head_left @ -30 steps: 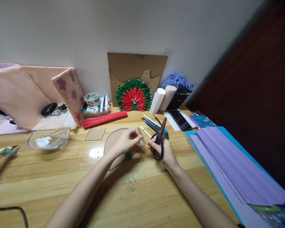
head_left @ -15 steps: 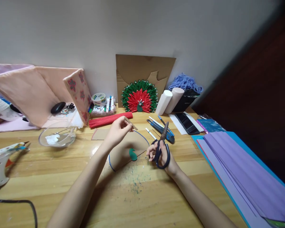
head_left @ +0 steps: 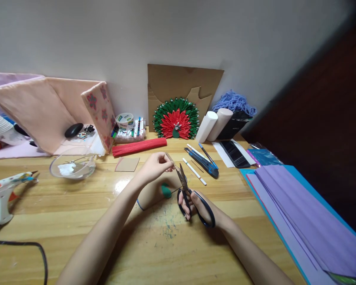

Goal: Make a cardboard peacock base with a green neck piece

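Pinched in my left hand (head_left: 158, 165) is a narrow brown cardboard strip (head_left: 169, 158). My right hand (head_left: 197, 205) grips black-handled scissors (head_left: 184, 183), fingers in the loops, blades slightly apart and pointing up at the strip's lower end. Whether the blades touch the strip I cannot tell. Beneath my hands lies a brown cardboard piece (head_left: 151, 190) with a curved blue edge, partly covered by my left arm. On it rests a small green cut-out (head_left: 166, 190).
Behind stand a red-and-green peacock fan (head_left: 176, 118) and a cardboard sheet (head_left: 184, 77). A utility knife (head_left: 201, 162), a white marker (head_left: 194, 171) and a red crepe roll (head_left: 139, 147) lie nearby. At left are a clear bowl (head_left: 87, 170) and a glue gun (head_left: 2, 194); purple paper (head_left: 302, 213) lies right.
The scissors have moved left and up to the strip, and their blades have opened a little. My left hand has shifted slightly right and down with the strip.
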Motion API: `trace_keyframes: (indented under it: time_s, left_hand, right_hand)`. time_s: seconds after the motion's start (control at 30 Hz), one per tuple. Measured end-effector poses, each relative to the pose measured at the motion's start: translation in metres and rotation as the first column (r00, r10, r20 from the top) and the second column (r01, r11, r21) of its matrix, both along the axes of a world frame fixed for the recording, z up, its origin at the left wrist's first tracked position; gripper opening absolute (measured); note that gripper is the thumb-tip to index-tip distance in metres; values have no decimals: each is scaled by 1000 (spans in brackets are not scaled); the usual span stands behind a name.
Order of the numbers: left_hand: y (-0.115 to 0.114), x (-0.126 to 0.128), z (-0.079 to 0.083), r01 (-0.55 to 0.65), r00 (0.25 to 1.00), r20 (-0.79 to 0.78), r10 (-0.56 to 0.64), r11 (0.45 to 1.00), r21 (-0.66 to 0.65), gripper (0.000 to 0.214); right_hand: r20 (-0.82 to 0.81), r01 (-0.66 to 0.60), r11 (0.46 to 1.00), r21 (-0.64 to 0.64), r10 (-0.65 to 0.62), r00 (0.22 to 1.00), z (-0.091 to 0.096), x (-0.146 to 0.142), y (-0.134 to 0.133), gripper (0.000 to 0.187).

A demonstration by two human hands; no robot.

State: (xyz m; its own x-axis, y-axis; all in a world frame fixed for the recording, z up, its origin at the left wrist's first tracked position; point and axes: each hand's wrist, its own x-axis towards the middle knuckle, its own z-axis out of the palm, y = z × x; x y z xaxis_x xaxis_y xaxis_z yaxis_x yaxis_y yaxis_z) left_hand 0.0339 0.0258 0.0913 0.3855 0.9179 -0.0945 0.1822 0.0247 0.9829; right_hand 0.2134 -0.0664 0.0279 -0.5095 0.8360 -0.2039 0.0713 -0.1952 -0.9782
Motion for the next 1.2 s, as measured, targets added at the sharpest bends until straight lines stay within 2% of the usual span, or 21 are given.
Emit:
trace_keyframes:
  time_s: [0.17,0.53,0.8,1.03,1.2]
  left_hand:
    - [1,-2,-4,91,996,3,-91,996,13,8]
    - [4,2,-11,74,997,17,-73,997,-23,9]
    - [6,-1,-16,86,996,1,-86,996,-12,10]
    - [7,-1,-15,64,998,25,-62,992,-108,9]
    - [7,-3,-14,82,996,37,-78,989,-127,10]
  right_hand:
    - [41,-7,1000,13,7,999,1,1,1,66]
    - [61,32,999,-41,-29,998,0,0,2,68]
    - [159,25,999,33,-30,987,0,3,2,66]
    - [208,43,997,61,-55,976,4,2,3,66]
    - [214,37,994,98,-58,975,2,2,4,61]
